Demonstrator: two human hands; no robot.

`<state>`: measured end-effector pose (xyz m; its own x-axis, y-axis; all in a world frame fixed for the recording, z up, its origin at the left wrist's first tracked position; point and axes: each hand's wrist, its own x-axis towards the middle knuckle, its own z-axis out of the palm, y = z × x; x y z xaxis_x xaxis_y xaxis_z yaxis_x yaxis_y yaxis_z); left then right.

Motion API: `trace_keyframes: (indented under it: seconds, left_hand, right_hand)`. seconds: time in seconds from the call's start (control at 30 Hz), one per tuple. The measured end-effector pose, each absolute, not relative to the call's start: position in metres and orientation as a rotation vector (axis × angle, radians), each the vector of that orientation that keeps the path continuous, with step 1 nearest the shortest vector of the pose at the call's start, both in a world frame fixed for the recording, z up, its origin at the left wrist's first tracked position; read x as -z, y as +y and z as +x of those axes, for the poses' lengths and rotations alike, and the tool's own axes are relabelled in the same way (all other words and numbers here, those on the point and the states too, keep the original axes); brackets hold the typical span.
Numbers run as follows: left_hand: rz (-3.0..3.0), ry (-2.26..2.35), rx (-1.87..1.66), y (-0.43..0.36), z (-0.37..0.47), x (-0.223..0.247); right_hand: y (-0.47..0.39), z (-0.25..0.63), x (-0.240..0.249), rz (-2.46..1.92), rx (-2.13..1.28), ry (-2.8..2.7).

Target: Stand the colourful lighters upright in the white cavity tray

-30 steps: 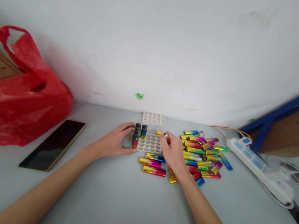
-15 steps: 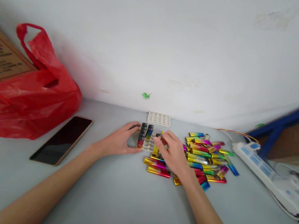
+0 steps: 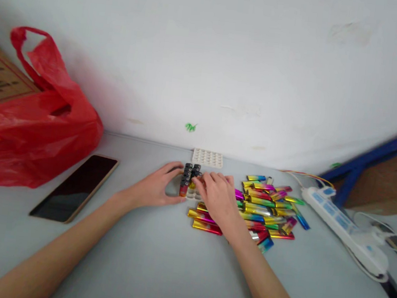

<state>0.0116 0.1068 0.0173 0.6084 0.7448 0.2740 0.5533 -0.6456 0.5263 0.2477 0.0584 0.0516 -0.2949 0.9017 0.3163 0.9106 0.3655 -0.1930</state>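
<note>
A white tray [image 3: 192,194] with round cells stands on the table, partly hidden by my hands. Several black-topped lighters [image 3: 185,178] stand upright in a row along its left side, and more stand in a second row beside them. My left hand [image 3: 160,184] curves around the tray's left end, thumb at the near corner and fingers at the far one, gripping it. My right hand [image 3: 218,194] is over the tray with its fingers pinched on a yellow lighter [image 3: 192,185] at the second row. That lighter is mostly covered by the fingers.
Loose metallic lighters [image 3: 259,201] lie heaped to the right. Another white tray [image 3: 207,157] rests against the wall. A phone [image 3: 74,187] and red plastic bag [image 3: 43,131] are at left; a power strip [image 3: 346,233] with cables is at right.
My right hand has moved left, bringing the yellow lighter from the tray's right side to the second row. My left hand stays at the tray's left end. The view has shifted slightly.
</note>
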Motion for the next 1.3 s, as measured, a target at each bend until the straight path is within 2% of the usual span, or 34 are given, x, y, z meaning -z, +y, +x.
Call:
trace_keyframes:
  seconds: [0.23,0.47,0.63,0.93,1.17,1.3]
  left_hand:
    - [2.477,1.06,-0.709,0.112,0.009,-0.01]
    - [2.499,1.043,-0.716,0.116,0.007,-0.007]
    - [2.516,1.043,-0.733,0.117,0.006,-0.006]
    - [2.509,1.05,-0.723,0.118,0.006,-0.006]
    - [2.498,1.06,-0.728,0.119,0.005,-0.003]
    - [2.513,1.049,-0.71,0.118,0.005,-0.004]
  right_hand:
    - [0.051,0.278,-0.051,-1.63,-0.078,-2.12]
    - [0.077,0.379,-0.035,-1.902,0.217,-1.767]
    - [0.084,0.421,-0.017,-1.904,0.003,-1.899]
    - [0.069,0.442,-0.036,-1.855,-0.233,-1.947]
    - [0.067,0.439,-0.045,-1.85,-0.286,-1.878]
    - [0.064,0.422,-0.057,-1.609,-0.24,-1.703]
